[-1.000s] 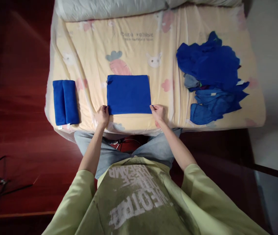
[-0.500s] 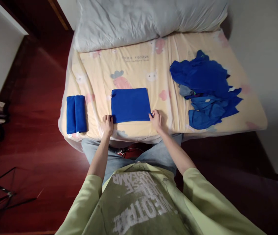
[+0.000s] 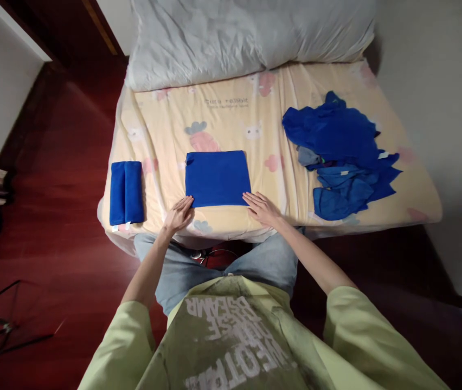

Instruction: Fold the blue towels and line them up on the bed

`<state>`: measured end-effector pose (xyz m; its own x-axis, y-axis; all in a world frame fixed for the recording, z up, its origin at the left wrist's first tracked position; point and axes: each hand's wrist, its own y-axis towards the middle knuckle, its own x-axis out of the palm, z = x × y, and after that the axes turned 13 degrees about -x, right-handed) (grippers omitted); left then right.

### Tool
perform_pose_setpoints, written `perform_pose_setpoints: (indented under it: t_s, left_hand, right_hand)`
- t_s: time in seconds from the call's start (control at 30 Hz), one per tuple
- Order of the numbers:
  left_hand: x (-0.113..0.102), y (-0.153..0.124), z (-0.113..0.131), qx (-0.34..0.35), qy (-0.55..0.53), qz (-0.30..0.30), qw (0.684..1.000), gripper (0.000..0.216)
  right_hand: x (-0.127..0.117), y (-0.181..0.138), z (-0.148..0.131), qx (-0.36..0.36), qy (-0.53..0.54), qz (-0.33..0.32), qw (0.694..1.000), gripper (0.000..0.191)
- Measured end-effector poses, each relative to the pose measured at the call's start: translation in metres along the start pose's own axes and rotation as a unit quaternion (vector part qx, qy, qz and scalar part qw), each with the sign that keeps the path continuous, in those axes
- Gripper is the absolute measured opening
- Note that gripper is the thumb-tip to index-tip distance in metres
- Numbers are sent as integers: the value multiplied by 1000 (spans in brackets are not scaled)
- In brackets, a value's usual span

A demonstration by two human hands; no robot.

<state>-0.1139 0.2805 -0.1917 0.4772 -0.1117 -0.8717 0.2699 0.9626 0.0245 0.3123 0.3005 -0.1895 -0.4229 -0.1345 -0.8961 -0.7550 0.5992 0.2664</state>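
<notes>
A blue cloth (image 3: pixel 217 177) lies folded flat as a rectangle on the yellow patterned bed sheet (image 3: pixel 255 124), near the bed's front edge. My left hand (image 3: pixel 179 214) rests open at the cloth's near left corner, fingers stretched toward it. At the near right corner my right hand (image 3: pixel 262 208) lies open and flat, fingertips touching the cloth's edge. Neither hand holds anything.
Two folded blue cloths (image 3: pixel 126 192) lie side by side at the bed's left edge. A heap of unfolded blue cloths (image 3: pixel 342 157) sits on the right. A white pillow (image 3: pixel 247 35) lies at the head. Dark red wooden floor (image 3: pixel 52 216) surrounds the bed.
Both hands were pinched on the near corners of the flat cloth; they have let go and now lie open beside them. The view has tilted up toward the pillow.
</notes>
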Motion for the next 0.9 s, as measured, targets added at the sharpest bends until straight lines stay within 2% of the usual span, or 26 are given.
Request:
perform_pose_setpoints:
  t_s: [0.2,0.33,0.6,0.77,0.9]
  left_hand:
    - [5,15,6,-68,13,27,997,49]
    - [5,15,10,-65,20,43,997,44]
    - [5,12,10,-53,25,46,997,43]
    - [2,-1,12,-59,42,38,997,43]
    - [4,-27,15,-48,37,30,998,43]
  right_hand:
    - [19,7,3,57,-4,59,997,54]
    - [30,13,6,86,-10,85,993,56]
    - [28,16,-1,90,-32,80,992,61]
    - [33,8,-1,76,-46,66,994,59]
    - [35,-14,-11,40,-43,61,996,61]
